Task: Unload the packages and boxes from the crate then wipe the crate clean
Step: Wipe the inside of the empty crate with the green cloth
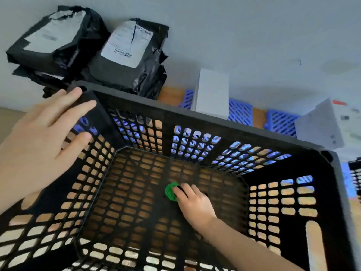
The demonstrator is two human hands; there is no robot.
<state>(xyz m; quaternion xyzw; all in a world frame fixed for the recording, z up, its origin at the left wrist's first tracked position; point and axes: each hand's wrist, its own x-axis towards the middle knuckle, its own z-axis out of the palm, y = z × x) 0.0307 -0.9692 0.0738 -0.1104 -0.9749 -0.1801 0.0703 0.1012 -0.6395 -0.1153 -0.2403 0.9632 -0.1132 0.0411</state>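
A black lattice crate fills the lower frame, with nothing inside but my right hand and a cloth. My right hand reaches down to the crate floor and grips a small green cloth bunched under its fingers. My left hand rests with straight fingers on the crate's far left corner and rim. Behind the crate, black plastic packages with white shipping labels lie stacked at the upper left. A white box stands beyond the far rim, and a grey box lies at the right.
Blue lattice crates or panels lie behind the black crate on a wooden surface. A pale wall or floor fills the top. Another dark crate edge shows at the far right.
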